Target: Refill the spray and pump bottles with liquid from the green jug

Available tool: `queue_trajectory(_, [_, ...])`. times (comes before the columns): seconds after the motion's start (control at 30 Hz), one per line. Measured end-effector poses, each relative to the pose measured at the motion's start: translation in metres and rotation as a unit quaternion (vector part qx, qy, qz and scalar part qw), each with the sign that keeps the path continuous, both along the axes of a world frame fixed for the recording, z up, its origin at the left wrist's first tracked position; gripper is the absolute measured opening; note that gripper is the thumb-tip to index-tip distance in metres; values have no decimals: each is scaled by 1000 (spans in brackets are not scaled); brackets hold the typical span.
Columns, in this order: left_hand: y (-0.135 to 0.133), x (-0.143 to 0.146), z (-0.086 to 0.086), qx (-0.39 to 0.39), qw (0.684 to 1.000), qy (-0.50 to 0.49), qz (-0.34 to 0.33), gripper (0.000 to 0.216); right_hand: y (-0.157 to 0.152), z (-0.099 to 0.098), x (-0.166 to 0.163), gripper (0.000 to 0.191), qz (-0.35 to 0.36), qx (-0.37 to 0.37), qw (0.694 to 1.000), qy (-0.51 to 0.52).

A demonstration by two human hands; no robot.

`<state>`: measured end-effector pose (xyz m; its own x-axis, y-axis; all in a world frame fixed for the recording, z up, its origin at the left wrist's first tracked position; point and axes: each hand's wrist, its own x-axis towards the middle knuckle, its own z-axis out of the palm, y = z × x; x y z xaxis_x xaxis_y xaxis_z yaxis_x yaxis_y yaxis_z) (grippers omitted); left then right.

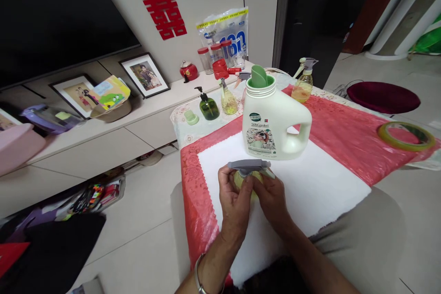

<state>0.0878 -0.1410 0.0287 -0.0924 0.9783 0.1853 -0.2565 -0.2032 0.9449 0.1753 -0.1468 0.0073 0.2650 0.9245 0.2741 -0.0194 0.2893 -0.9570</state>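
Both my hands are wrapped around a small spray bottle (248,164) with a grey trigger head and a yellowish clear body. My left hand (231,197) grips its left side, thumb near the neck. On the other side, my right hand (274,197) closes on the body by the pale trigger. Much of the bottle is hidden behind my fingers. Just beyond it, a large pale green detergent jug (275,124) stands upright, its mouth uncapped, with a green spout showing. The jug rests on a white cloth (330,183) laid over a red plastic cover (196,183).
At the table's far side are a green pump bottle (209,106), a light green cap (191,117) and two spray bottles (228,101), (303,85). A roll of tape (406,136) lies at the right. Behind runs a low cabinet (103,138) with framed photos and jars.
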Motion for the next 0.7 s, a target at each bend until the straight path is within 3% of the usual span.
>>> queue_trajectory(0.23, [1,-4,-2,-14,999,34,13,20,1,0,1,32,31,13,999,8])
queue_trajectory(0.53, [-2,-1,3,-3,999,39,9,33,0,3,1,28,-3,32,999,-18])
queue_trajectory(0.7, [0,-1,3,-12,1000,18,6,32,3,0,8,32,28,46,998,-26])
